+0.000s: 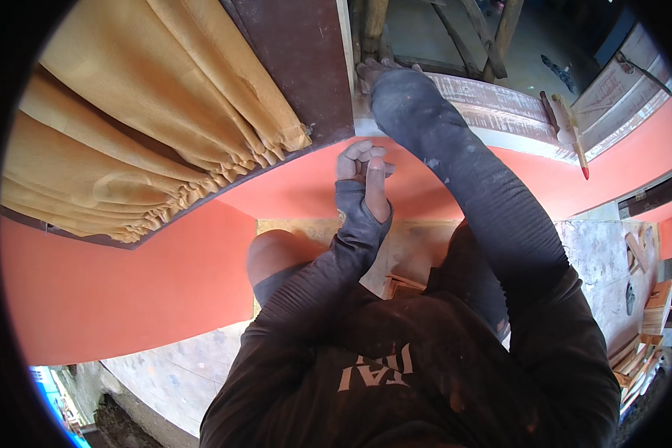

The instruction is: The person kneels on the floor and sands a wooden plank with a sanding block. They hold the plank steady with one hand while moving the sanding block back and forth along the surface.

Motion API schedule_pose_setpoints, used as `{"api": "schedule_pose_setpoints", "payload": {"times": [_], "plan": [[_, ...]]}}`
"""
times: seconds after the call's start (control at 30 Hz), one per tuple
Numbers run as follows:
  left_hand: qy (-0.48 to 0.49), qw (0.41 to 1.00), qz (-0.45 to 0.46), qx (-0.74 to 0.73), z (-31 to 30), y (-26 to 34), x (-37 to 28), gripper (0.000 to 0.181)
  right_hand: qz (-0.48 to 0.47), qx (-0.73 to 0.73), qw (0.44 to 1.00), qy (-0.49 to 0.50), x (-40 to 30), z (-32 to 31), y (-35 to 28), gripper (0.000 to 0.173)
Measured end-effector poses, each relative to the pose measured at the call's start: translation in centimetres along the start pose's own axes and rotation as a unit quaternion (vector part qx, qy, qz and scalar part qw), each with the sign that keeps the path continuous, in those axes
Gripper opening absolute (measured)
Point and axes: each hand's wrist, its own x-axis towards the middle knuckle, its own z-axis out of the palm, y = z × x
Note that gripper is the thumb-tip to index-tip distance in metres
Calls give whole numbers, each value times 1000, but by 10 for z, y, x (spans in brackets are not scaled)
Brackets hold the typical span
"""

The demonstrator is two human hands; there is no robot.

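Note:
My right hand [383,70] is at the inner corner of a wooden window frame [470,101], whose sill carries patchy, worn paint. Its fingers touch the frame near the upright, but the sleeve and wrist hide the palm and whatever may be in it. Lower down, in front of the coral-painted wall [308,179], is my left hand [364,171]. Its fingers are loosely curled with the thumb apart, and nothing shows in them. Both forearms wear dark, dusty sleeves. On the sill to the right rests a slim wooden-handled tool [574,137] with a red tip.
A yellow-brown curtain [162,112] hangs at the left beside a dark brown panel [302,56]. Wooden poles [501,39] stand beyond the window opening. Wooden pieces [406,287] lie on the floor between my legs, and a wooden stool or box [656,305] is at the far right.

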Motion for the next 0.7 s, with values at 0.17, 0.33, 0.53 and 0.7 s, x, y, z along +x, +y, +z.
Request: {"api": "schedule_pose_setpoints", "payload": {"times": [0.17, 0.33, 0.53, 0.7], "plan": [[-27, 999, 33, 27, 2, -3, -6, 32, -10, 49, 994, 100, -33, 10, 2, 47], [-23, 999, 1, 47, 7, -15, -8, 33, -4, 60, 996, 62, -4, 9, 9, 46], [-90, 993, 10, 73, 4, -23, -20, 32, 23, 85, 988, 126, -46, 7, 2, 45], [-94, 993, -22, 72, 9, -34, -13, 30, 35, 86, 995, 43, -15, -10, 3, 46]]}}
